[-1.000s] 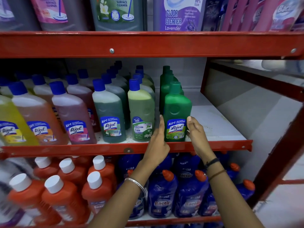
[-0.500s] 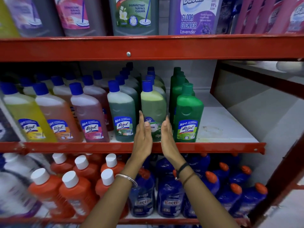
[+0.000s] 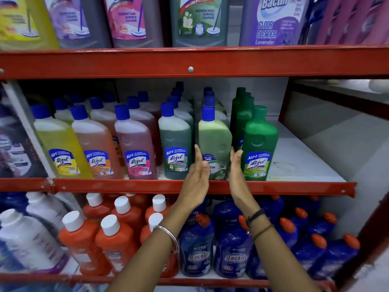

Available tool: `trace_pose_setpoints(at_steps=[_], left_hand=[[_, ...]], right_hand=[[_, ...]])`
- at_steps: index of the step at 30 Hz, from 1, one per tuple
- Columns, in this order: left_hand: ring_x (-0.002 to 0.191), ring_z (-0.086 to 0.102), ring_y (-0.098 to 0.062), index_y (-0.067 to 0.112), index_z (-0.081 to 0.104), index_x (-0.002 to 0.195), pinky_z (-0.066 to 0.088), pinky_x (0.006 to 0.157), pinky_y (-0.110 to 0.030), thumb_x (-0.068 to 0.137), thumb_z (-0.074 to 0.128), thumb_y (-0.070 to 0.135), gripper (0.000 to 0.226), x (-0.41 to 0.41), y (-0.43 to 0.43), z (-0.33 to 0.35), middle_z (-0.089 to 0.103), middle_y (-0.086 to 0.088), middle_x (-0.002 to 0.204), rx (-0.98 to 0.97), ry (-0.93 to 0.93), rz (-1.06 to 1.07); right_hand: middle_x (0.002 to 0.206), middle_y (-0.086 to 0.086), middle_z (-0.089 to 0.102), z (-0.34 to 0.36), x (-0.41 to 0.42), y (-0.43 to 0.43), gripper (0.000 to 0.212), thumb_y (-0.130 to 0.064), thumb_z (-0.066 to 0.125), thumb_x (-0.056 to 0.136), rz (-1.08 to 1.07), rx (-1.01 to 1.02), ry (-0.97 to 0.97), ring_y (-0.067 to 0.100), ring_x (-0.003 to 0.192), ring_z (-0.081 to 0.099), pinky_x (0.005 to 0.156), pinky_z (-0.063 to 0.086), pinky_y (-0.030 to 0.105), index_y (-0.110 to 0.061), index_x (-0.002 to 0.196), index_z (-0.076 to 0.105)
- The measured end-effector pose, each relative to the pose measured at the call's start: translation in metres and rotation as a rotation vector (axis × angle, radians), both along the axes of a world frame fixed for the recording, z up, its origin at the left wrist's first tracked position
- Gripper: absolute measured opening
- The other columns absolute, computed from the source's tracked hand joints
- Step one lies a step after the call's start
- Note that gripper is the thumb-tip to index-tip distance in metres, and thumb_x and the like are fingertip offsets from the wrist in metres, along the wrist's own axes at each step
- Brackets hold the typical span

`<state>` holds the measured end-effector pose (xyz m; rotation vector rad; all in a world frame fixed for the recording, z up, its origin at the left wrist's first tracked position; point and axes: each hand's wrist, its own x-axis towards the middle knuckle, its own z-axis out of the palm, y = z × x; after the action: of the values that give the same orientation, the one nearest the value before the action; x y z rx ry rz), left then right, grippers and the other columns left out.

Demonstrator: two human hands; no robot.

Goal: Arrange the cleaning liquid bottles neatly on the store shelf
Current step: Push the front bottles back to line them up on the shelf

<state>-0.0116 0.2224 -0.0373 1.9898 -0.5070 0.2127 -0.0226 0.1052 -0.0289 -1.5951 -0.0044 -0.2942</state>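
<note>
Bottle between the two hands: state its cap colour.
Blue cap on the light green Bactin bottle, clearest in the head view.

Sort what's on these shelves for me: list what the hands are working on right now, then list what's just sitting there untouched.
In the job:
- light green bottle, front of middle shelf
- left hand and right hand, open palms either side of it
- neighbouring dark green bottle and grey-green bottle

Just standing by:
- orange bottles below
- blue Bactin bottles below
- large bottles on the top shelf

Red shelf (image 3: 273,187) carries rows of bottles (image 3: 134,144).
</note>
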Motion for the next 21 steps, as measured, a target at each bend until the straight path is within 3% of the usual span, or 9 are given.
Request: trace_pose_setpoints(at_steps=[3,5,6,8,11,14,17,19,21], left_hand=[[0.135,0.032,-0.014,0.040,0.012,0.143,0.025,0.112,-0.034,0.072,0.008,0.082,0.083,-0.006,0.008,-0.003,0.031,0.000,0.151,-0.122,-0.032,0.041],[0.129,0.039,-0.011,0.028,0.036,0.138,0.032,0.111,-0.033,0.082,0.014,0.072,0.074,-0.011,0.014,-0.008,0.043,-0.003,0.142,-0.246,-0.160,0.198],[0.126,0.039,-0.006,0.025,0.040,0.135,0.031,0.109,-0.026,0.086,0.017,0.066,0.067,-0.012,0.020,-0.010,0.043,-0.004,0.137,-0.294,-0.235,0.276],[0.126,0.029,0.004,0.026,0.035,0.138,0.023,0.107,-0.015,0.090,0.020,0.057,0.059,-0.007,0.032,-0.011,0.033,-0.005,0.140,-0.351,-0.296,0.354],[0.134,0.011,0.001,0.028,0.013,0.145,0.014,0.113,-0.026,0.091,0.017,0.054,0.060,0.007,0.047,-0.004,0.012,-0.007,0.152,-0.317,-0.184,0.289],[0.136,0.002,-0.002,0.033,-0.005,0.144,0.006,0.115,-0.029,0.084,0.004,0.067,0.069,0.018,0.056,0.002,0.002,-0.006,0.157,-0.230,-0.112,0.205],[0.141,0.010,-0.010,0.038,-0.010,0.143,0.010,0.114,-0.030,0.074,0.001,0.078,0.080,0.027,0.067,0.000,0.008,-0.004,0.158,-0.181,-0.071,0.165],[0.138,0.011,-0.005,0.043,-0.011,0.141,0.011,0.110,-0.027,0.073,0.001,0.079,0.078,0.027,0.073,0.001,0.008,-0.002,0.158,-0.173,-0.042,0.117],[0.133,0.005,0.002,0.045,-0.012,0.140,0.007,0.108,-0.025,0.071,0.001,0.081,0.079,0.023,0.076,0.003,0.003,0.001,0.158,-0.182,-0.009,0.069]], right_hand=[[0.156,-0.004,0.016,-0.002,-0.007,0.016,0.096,-0.083,0.013,0.068,-0.147,0.000,-0.065,0.011,0.143,0.018,0.114,0.013,0.026,-0.028,0.146,0.017],[0.144,-0.001,0.031,-0.008,-0.023,0.036,0.082,-0.074,0.015,0.078,-0.331,-0.026,-0.266,0.003,0.133,0.031,0.103,0.022,0.008,-0.023,0.140,0.033],[0.137,-0.001,0.036,-0.013,-0.029,0.047,0.076,-0.072,0.017,0.081,-0.369,-0.037,-0.369,-0.001,0.126,0.035,0.099,0.025,0.004,-0.022,0.135,0.039],[0.136,-0.003,0.040,-0.022,-0.033,0.067,0.070,-0.070,0.018,0.084,-0.277,-0.097,-0.452,-0.003,0.127,0.036,0.103,0.025,0.006,-0.023,0.131,0.041],[0.151,-0.013,0.020,-0.022,-0.021,0.090,0.093,-0.083,0.011,0.072,-0.041,-0.185,-0.284,-0.008,0.138,0.016,0.111,0.011,0.009,-0.025,0.144,0.023],[0.147,-0.020,0.006,-0.013,0.003,0.102,0.115,-0.092,0.007,0.057,-0.038,-0.196,-0.132,-0.003,0.140,0.003,0.115,0.004,0.022,-0.022,0.148,0.006],[0.156,-0.012,0.001,-0.002,0.018,0.106,0.102,-0.084,0.009,0.067,-0.041,-0.147,-0.067,0.003,0.143,0.003,0.120,0.003,0.031,-0.022,0.148,0.003],[0.160,-0.002,0.001,0.003,0.020,0.109,0.091,-0.073,0.009,0.074,-0.046,-0.136,-0.022,0.007,0.145,0.002,0.121,0.003,0.038,-0.022,0.149,0.002],[0.160,-0.001,0.001,0.007,0.018,0.109,0.096,-0.077,0.007,0.070,-0.056,-0.159,0.021,0.010,0.146,0.000,0.121,0.003,0.042,-0.024,0.149,0.001]])
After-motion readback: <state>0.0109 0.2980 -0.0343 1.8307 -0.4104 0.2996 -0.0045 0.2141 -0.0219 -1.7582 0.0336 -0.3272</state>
